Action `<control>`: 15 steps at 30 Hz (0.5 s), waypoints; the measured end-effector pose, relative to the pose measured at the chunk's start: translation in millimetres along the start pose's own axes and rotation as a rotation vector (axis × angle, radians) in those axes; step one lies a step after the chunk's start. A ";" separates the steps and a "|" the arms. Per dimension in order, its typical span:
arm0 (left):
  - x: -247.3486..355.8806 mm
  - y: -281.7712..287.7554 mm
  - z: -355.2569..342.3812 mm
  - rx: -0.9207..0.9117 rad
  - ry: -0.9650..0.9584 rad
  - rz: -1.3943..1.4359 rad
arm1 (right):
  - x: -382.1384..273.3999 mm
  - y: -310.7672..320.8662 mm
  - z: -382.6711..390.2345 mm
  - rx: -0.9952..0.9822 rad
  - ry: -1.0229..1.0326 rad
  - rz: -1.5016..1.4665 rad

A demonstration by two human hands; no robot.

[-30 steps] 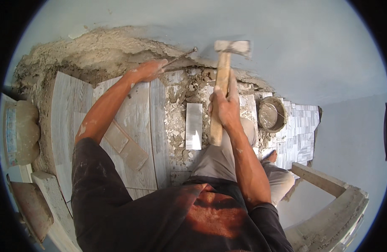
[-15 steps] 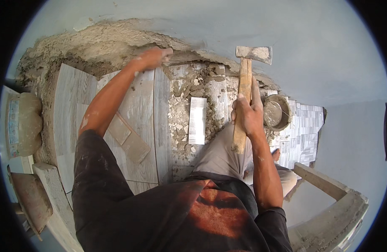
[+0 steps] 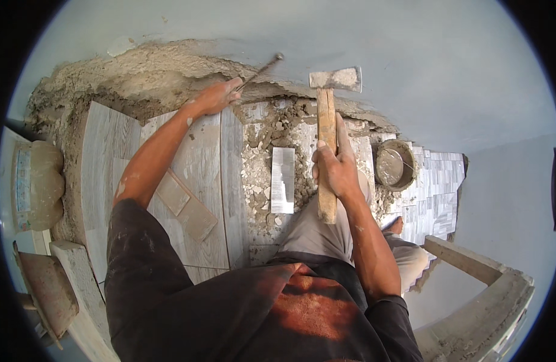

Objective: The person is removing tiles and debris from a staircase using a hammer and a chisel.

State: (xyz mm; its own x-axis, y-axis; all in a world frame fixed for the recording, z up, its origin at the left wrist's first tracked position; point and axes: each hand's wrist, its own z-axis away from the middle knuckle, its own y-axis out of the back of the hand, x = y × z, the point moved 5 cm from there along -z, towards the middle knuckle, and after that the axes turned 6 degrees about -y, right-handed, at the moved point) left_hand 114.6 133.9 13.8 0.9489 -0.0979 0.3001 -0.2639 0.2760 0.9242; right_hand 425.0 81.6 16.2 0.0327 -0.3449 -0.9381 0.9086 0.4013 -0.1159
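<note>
My left hand [image 3: 216, 96] is closed around a thin metal chisel [image 3: 261, 71] at the broken edge of the wall plaster. The chisel slants up to the right, its blunt head out over the painted wall; its lower end is hidden by my fingers. My right hand [image 3: 337, 169] grips the wooden handle of a hammer [image 3: 327, 127]. The hammer stands with its grey metal head up, to the right of the chisel's head and apart from it. Below the hands, a small light-grey tile piece [image 3: 283, 181] lies on mortar rubble [image 3: 257, 181].
Wood-patterned grey tiles [image 3: 196, 151] cover the left side, with two small tile pieces [image 3: 187, 205] on them. A bucket [image 3: 394, 165] stands right of the rubble. Wooden beams [image 3: 465, 259] are at lower right, a mortar-caked sack [image 3: 45, 184] at far left.
The hammer in my right hand has moved left, toward the chisel. My left hand has shifted slightly down and left, and the chisel now shows clearly.
</note>
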 end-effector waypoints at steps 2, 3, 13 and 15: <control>-5.5 -10.6 -1.7 0.040 -0.025 0.006 | -6.3 -6.1 -4.1 0.004 0.053 -0.043; -7.0 -12.7 -1.6 0.079 -0.047 0.014 | -8.1 -8.4 -6.5 0.001 0.052 -0.039; -5.9 -10.5 4.4 0.082 0.012 0.046 | -25.2 -17.3 -15.0 0.077 0.166 -0.074; 4.7 -6.4 -0.3 -0.007 0.050 0.062 | -28.0 -21.4 -19.6 0.115 0.195 -0.095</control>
State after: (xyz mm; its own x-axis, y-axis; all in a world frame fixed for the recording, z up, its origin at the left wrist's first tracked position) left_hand 120.8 132.0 9.2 0.9382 -0.0323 0.3446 -0.3216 0.2866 0.9024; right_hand 396.5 99.3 38.5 -0.1255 -0.2017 -0.9714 0.9457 0.2715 -0.1786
